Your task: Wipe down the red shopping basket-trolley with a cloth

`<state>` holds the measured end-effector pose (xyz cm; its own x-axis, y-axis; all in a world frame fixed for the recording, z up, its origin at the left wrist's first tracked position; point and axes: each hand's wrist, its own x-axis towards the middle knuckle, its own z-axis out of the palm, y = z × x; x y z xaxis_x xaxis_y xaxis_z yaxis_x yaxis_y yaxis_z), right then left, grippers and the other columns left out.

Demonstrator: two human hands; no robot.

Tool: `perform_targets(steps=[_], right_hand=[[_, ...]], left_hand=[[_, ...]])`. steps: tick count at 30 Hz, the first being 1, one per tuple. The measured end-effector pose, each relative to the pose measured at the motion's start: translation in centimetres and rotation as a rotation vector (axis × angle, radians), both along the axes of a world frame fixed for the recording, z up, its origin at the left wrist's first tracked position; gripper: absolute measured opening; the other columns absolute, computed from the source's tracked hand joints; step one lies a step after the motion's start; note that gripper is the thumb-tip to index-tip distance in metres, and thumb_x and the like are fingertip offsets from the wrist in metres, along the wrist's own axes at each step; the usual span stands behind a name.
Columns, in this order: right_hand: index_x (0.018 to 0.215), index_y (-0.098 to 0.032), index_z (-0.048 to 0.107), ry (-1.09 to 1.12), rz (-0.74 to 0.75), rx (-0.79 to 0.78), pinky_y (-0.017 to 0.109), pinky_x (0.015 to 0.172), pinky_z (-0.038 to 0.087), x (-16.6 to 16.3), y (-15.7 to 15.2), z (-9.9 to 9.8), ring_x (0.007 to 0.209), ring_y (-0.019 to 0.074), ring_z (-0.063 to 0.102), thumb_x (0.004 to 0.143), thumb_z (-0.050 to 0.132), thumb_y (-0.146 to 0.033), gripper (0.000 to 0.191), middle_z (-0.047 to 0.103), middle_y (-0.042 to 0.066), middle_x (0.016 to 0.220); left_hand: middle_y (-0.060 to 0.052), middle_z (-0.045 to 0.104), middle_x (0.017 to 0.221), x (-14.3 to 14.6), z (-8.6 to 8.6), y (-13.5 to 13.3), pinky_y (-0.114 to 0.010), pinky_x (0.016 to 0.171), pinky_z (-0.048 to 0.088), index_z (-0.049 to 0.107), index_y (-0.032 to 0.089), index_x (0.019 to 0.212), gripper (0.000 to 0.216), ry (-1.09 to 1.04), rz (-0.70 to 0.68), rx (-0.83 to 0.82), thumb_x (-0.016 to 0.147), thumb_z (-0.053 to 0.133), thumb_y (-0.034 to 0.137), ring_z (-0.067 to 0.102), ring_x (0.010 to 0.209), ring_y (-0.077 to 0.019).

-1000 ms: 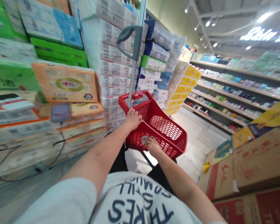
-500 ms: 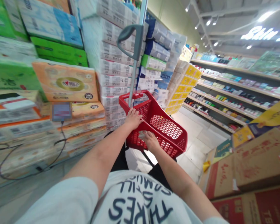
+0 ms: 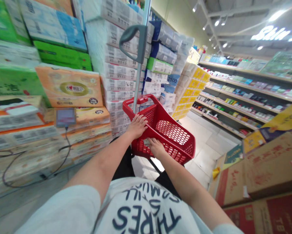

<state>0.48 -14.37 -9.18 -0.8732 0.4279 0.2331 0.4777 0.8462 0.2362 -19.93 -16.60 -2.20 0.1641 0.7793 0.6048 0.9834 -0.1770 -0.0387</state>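
A red plastic shopping basket cart (image 3: 169,143) with perforated sides stands in front of my legs, its inside visible and bare. My left hand (image 3: 137,126) is closed over the near rim at the handle end, fingers together and pointing inward, thumb hidden. Lower down, my right hand (image 3: 157,147) presses a small whitish cloth or wipe (image 3: 146,142) against the near outer wall. Only a bit of that cloth shows past the fingertips. Behind the cart's handle end rises a metal pole with a grey looped handle (image 3: 134,44); its foot is hidden by the basket.
Packs of tissue paper (image 3: 70,86) are piled at left, with a blurred-out device (image 3: 65,117) and its black cable. Tall stacks of white packs (image 3: 122,70) stand behind the cart. Cardboard boxes (image 3: 272,165) line the right side. Stocked shelves (image 3: 243,87) stand farther back over tiled floor.
My right fingers have shifted slightly along the basket's side with the whitish cloth. The left hand keeps its place on the rim. The view has moved a little.
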Motion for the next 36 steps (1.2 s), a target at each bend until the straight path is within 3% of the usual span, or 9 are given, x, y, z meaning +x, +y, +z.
perform_targets(steps=[3,8,13,19,24,27,29,33,36], right_hand=[[0.113,-0.021,0.068,-0.022,0.085,0.002,0.038,0.091,0.049,0.3,0.1,-0.2,0.116,0.0242,0.049,0.092,0.049,-0.017,0.029,0.049,0.006,0.142],[0.097,-0.021,0.073,-0.049,0.098,-0.051,0.034,0.091,0.049,0.5,0.2,-1.2,0.102,0.0200,0.058,0.091,0.052,-0.015,0.023,0.069,0.006,0.112],[0.113,-0.021,0.068,0.000,0.052,-0.030,0.038,0.103,0.042,-0.5,-0.1,-0.8,0.124,0.0229,0.045,0.094,0.044,-0.016,0.032,0.056,0.006,0.136],[0.096,-0.024,0.074,-0.104,0.008,-0.117,0.036,0.097,0.045,-1.0,-0.9,-1.1,0.106,0.0209,0.057,0.090,0.050,-0.015,0.026,0.069,0.004,0.113],[0.111,-0.020,0.069,-0.136,-0.049,-0.110,0.038,0.099,0.043,-1.7,-1.3,0.1,0.125,0.0236,0.045,0.095,0.041,-0.020,0.032,0.052,0.007,0.140],[0.103,-0.020,0.072,-0.244,-0.121,-0.180,0.036,0.090,0.048,-1.9,-1.7,0.6,0.109,0.0237,0.056,0.090,0.049,-0.016,0.027,0.067,0.010,0.115],[0.100,-0.021,0.073,-0.251,-0.126,-0.190,0.036,0.088,0.049,-1.8,-1.8,0.7,0.106,0.0239,0.057,0.089,0.050,-0.016,0.026,0.069,0.010,0.107],[0.117,-0.021,0.067,-0.149,-0.106,-0.126,0.037,0.098,0.045,-1.3,-1.5,0.7,0.124,0.0243,0.044,0.095,0.039,-0.019,0.035,0.050,0.008,0.141],[0.115,-0.021,0.068,-0.138,-0.100,-0.113,0.036,0.094,0.048,-1.0,-1.4,0.5,0.127,0.0254,0.040,0.095,0.039,-0.018,0.035,0.048,0.008,0.142]], left_hand=[[-0.007,0.050,0.140,0.2,0.1,-0.2,-0.047,0.120,0.014,0.060,0.021,0.123,0.037,0.020,0.033,0.005,0.096,0.039,0.036,0.032,0.138,-0.0266],[-0.009,0.052,0.137,0.7,0.2,-0.2,-0.047,0.120,0.013,0.062,0.019,0.118,0.035,0.014,0.020,0.013,0.095,0.042,0.035,0.035,0.135,-0.0265],[-0.010,0.054,0.134,0.9,0.4,-0.1,-0.048,0.119,0.013,0.063,0.019,0.114,0.033,-0.005,0.034,0.011,0.094,0.042,0.035,0.035,0.134,-0.0274],[-0.009,0.056,0.131,1.1,0.5,-0.1,-0.049,0.119,0.014,0.062,0.019,0.115,0.033,0.024,0.066,0.000,0.095,0.041,0.036,0.037,0.133,-0.0273],[-0.008,0.057,0.128,1.2,0.5,-0.2,-0.047,0.119,0.015,0.063,0.019,0.113,0.032,0.046,0.083,0.022,0.095,0.042,0.036,0.039,0.131,-0.0268],[-0.009,0.058,0.127,1.2,0.6,-0.3,-0.048,0.119,0.017,0.063,0.018,0.111,0.033,0.060,0.091,0.025,0.095,0.042,0.036,0.040,0.130,-0.0278],[-0.009,0.057,0.127,1.2,0.6,-0.3,-0.048,0.119,0.017,0.064,0.018,0.111,0.033,0.057,0.086,0.023,0.095,0.043,0.036,0.041,0.129,-0.0281],[-0.010,0.057,0.128,1.1,0.5,-0.2,-0.049,0.119,0.017,0.064,0.018,0.110,0.033,0.052,0.065,0.041,0.095,0.041,0.036,0.040,0.130,-0.0284],[-0.010,0.056,0.129,1.1,0.3,-0.1,-0.049,0.119,0.017,0.063,0.018,0.111,0.033,0.050,0.060,0.045,0.095,0.040,0.036,0.039,0.131,-0.0280]])
